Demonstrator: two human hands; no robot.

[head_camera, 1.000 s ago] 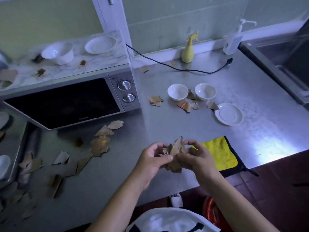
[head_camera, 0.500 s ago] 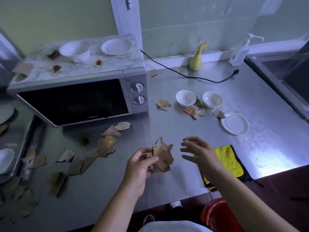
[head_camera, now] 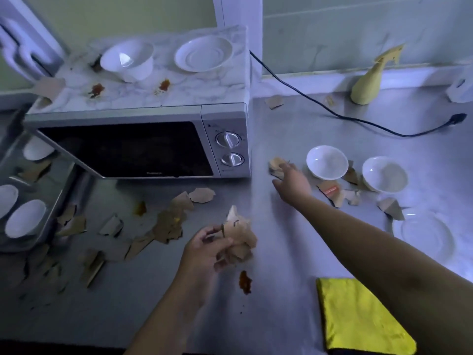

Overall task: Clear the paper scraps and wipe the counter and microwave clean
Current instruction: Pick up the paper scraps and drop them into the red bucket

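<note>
Gathering paper scraps (head_camera: 169, 224), I'm clutching a wad (head_camera: 240, 237) in my left hand (head_camera: 204, 249) and touching a scrap (head_camera: 275, 163) beside the microwave (head_camera: 143, 147) with my right hand (head_camera: 293, 181), fingers straight; many more are littering the counter (head_camera: 294, 252), stains (head_camera: 245, 281) unwiped.

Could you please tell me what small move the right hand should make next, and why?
I would probably close the right hand's grip on the torn brown paper scrap lying just right of the silver microwave and lift it. Its fingers reach that scrap, and the left hand holds a bundle of brown paper scraps that it can join.
</note>
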